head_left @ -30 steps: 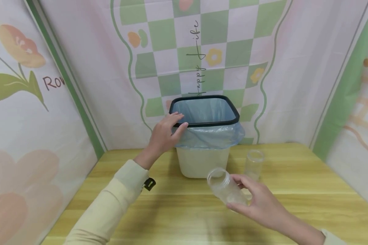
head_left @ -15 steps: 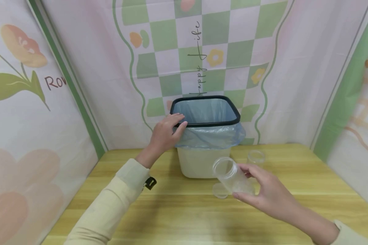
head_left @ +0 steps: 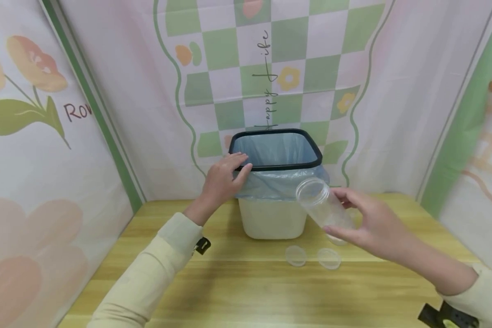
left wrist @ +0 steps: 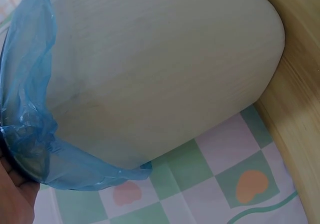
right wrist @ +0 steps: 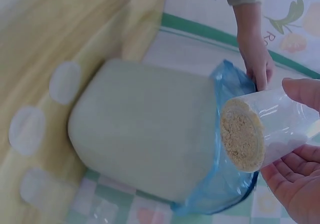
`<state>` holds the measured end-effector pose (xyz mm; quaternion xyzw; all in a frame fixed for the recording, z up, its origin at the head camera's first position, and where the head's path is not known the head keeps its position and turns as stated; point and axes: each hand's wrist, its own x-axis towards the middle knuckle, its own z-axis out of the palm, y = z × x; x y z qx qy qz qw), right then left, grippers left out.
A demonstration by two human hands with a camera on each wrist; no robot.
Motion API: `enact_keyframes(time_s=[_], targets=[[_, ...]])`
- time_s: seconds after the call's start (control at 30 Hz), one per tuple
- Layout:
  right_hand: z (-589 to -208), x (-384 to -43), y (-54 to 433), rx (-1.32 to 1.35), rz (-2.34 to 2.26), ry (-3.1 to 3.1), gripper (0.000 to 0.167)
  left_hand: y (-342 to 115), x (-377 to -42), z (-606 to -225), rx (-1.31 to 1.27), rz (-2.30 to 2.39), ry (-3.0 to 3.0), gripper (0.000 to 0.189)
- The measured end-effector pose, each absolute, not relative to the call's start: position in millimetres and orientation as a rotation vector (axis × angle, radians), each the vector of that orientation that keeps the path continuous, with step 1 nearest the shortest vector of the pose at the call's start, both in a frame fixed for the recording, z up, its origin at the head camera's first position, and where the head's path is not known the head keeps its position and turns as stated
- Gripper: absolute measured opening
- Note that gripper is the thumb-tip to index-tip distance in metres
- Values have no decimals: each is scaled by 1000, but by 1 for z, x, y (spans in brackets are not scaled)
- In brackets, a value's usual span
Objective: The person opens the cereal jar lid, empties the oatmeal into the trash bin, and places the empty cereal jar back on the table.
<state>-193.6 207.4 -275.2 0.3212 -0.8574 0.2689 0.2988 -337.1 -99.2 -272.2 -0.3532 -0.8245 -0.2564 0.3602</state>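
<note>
A clear plastic jar [head_left: 324, 202] is gripped between the thumb and fingers of the right hand [head_left: 377, 225], tilted with its open mouth up toward the bin. Beige crumbly stuff [right wrist: 242, 136] lies at its bottom in the right wrist view. The left hand [head_left: 223, 177] rests on the left front corner of the black rim [head_left: 283, 167] of a cream bin [head_left: 274, 219], its fingers extended over the rim. A blue bag [left wrist: 30, 84] lines the bin and hangs over its outside. Of a second clear jar [head_left: 337, 240], mostly the base shows behind the held one.
Two clear round lids [head_left: 296, 256] lie flat on the wooden table [head_left: 246, 291] in front of the bin. A patterned cloth [head_left: 221, 82] hangs right behind the bin, with more cloth on both sides.
The right hand has lifted the jar and carried it rightward, closer to the bin's right side, uncovering the two lids. The left hand stays on the rim.
</note>
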Motion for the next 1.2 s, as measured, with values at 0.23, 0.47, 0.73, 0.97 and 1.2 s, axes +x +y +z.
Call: enact_keyframes(time_s=[0.23,0.47,0.73,0.97,1.2], targets=[[-248,-206,218,809,677,-2332,62,-98,-339,-273,-900,-656,-2112,32],[-220,-223,227,739,681,-2379,58,-98,-338,-272,-893,-659,-2125,32],[-192,-243,228,658,621,-2433,62,-98,-338,-272,-894,-654,-2131,33],[-174,-264,224,654,556,-2486,66,-97,-338,-272,-883,-660,-2132,33],[-159,-285,217,635,426,-2521,72,-97,-338,-272,-886,-653,-2123,33]])
